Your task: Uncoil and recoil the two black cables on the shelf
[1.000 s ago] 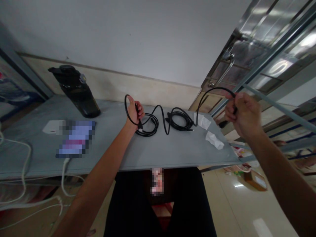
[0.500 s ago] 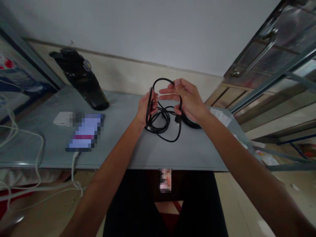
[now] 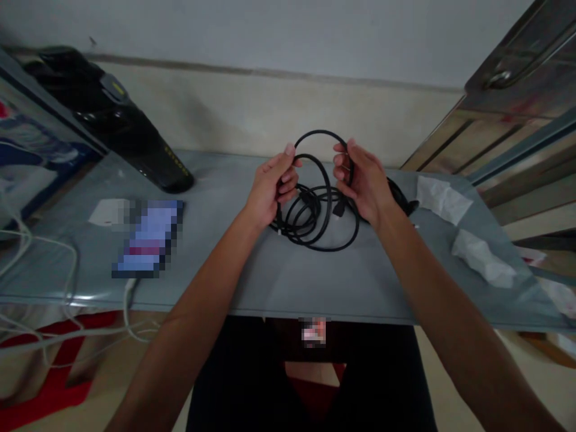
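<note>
Between my two hands a black cable arches in a loop above the grey tabletop. My left hand is closed on the cable, thumb on top and fingers curled under. On the other side my right hand grips the same loop between thumb and curled fingers. More turns of the cable lie loosely coiled on the table below, with a black connector near my right fingers. A second black coil is partly hidden behind my right wrist.
A black bottle stands at the back left. In front of it are a blurred phone with a white cable and a white block. Crumpled white papers lie on the right, beside a metal frame.
The view has shifted, so the bottle sits further left and the papers show more. My left hand has turned palm inward, and another cable loop now rises between the hands. My right fingers have curled in.
</note>
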`<state>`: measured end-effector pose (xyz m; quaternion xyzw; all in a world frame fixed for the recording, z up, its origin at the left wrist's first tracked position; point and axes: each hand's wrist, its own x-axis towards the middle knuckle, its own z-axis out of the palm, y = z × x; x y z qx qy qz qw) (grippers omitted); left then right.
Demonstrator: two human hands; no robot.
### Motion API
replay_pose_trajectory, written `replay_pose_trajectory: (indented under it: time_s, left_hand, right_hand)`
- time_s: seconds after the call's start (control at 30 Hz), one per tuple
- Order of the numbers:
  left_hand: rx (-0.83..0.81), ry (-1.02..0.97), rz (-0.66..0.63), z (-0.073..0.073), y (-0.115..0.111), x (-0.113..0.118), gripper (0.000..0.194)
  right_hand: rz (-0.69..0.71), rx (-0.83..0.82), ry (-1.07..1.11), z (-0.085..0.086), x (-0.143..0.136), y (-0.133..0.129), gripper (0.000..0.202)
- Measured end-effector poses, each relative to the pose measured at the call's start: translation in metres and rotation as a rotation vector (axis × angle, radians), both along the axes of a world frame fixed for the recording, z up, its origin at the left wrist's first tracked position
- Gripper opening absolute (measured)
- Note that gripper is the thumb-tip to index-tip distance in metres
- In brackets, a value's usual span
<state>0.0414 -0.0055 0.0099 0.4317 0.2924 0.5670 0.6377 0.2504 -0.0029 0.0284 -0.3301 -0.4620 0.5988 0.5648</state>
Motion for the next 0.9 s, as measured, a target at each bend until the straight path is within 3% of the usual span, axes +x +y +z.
replay_pose_trajectory:
  time_s: [0.2,0.33,0.53,0.63,0.77,0.9]
  left_hand:
    - [-0.155,-0.087,0.140,0.007,0.002,-0.012,0.047]
    - [-0.091,-0.242,0.102,0.009,0.004,-0.028,0.056]
    - [0.004,-0.374,0.272,-0.002,0.011,-0.050,0.056]
    - [0.055,-0.411,0.278,-0.005,0.009,-0.058,0.053]
    - [0.048,-0.342,0.270,-0.006,0.005,-0.066,0.057]
    - [-0.019,-0.215,0.155,-0.004,0.003,-0.071,0.070]
  right_hand:
    - [-0.135,-0.081,0.080,-0.040,0.020,0.012,0.048]
    - [-0.125,-0.094,0.108,-0.040,0.024,0.014,0.047]
    - [-0.152,-0.088,0.202,-0.028,0.039,0.018,0.044]
    - [-0.126,-0.051,0.194,-0.029,0.054,0.023,0.044]
    - [-0.073,0.018,0.169,-0.040,0.077,0.037,0.039]
    - [-0.071,0.171,0.412,-0.055,0.096,0.053,0.034]
